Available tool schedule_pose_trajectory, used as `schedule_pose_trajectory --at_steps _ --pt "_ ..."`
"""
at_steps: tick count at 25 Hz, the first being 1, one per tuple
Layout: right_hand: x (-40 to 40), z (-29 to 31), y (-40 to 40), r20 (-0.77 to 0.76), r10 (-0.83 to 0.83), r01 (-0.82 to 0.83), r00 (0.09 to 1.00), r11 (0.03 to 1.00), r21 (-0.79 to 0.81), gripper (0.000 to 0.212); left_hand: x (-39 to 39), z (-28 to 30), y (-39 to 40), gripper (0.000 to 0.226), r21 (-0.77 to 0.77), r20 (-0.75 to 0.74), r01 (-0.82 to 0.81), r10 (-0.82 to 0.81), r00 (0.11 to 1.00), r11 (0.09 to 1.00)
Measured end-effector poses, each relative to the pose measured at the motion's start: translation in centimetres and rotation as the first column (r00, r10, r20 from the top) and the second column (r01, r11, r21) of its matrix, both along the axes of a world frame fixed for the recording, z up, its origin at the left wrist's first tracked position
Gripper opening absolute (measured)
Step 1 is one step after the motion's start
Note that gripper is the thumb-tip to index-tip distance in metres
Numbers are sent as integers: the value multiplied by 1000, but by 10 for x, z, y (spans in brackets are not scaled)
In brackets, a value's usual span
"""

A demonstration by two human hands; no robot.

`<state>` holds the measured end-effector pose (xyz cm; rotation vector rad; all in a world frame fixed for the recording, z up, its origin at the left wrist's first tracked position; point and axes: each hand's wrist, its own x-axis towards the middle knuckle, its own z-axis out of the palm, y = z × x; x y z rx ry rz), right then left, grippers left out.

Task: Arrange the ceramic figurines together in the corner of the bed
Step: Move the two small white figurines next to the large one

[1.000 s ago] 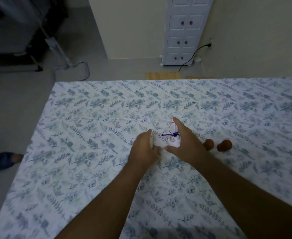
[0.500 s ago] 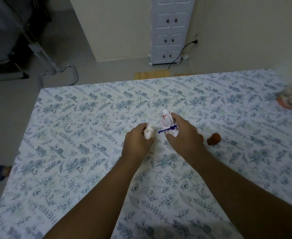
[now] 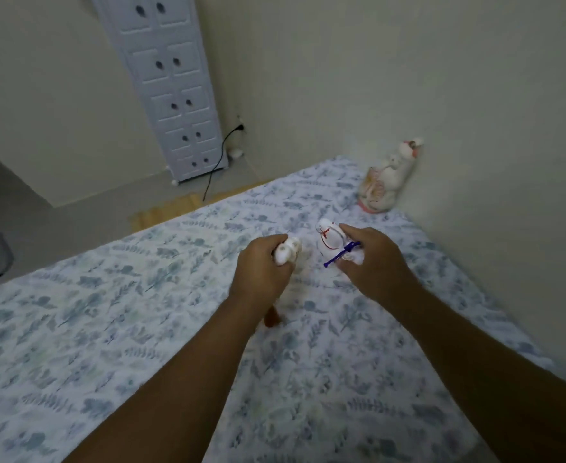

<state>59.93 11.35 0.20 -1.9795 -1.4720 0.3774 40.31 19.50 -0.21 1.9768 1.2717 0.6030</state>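
My left hand (image 3: 263, 270) is closed around a small white figurine (image 3: 287, 253) held above the bed. A larger white figurine (image 3: 331, 238) with red lines and a blue ribbon is gripped in my right hand (image 3: 373, 262), just right of the left one. In the far right corner of the bed (image 3: 107, 329), against the wall, stands a tall cream and pink ceramic figurine (image 3: 386, 178). A small brown figurine (image 3: 271, 320) lies on the sheet, partly hidden under my left forearm.
The bed has a leaf-print sheet; its right side runs along a cream wall (image 3: 475, 111). Beyond the far edge are grey floor, a white drawer tower (image 3: 178, 95) and a black cable (image 3: 219, 162) plugged into the wall.
Both hands have lifted their figurines and carried them toward the right corner. The view has swung right, bringing the tall corner figurine and the wall fully into sight.
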Motion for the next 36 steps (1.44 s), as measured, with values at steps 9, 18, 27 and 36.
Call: schedule_pose_trajectory --at_steps 9,18,27,36 --pt "195 -62 -21 -139 -20 -7 990 981 -195 49 209 -56 34 24 18 -86 266 -264 961 964" --pt "226 -101 -27 129 -12 33 992 986 -162 74 288 -107 47 25 -29 -24 312 -313 950 950" --pt "177 -131 -11 45 -384 380 922 922 78 66 282 -129 43 31 -115 120 213 -199 973 970" --pt "202 -131 -22 111 -199 187 974 976 111 60 290 -131 43 25 -58 77 213 -208 975 975"
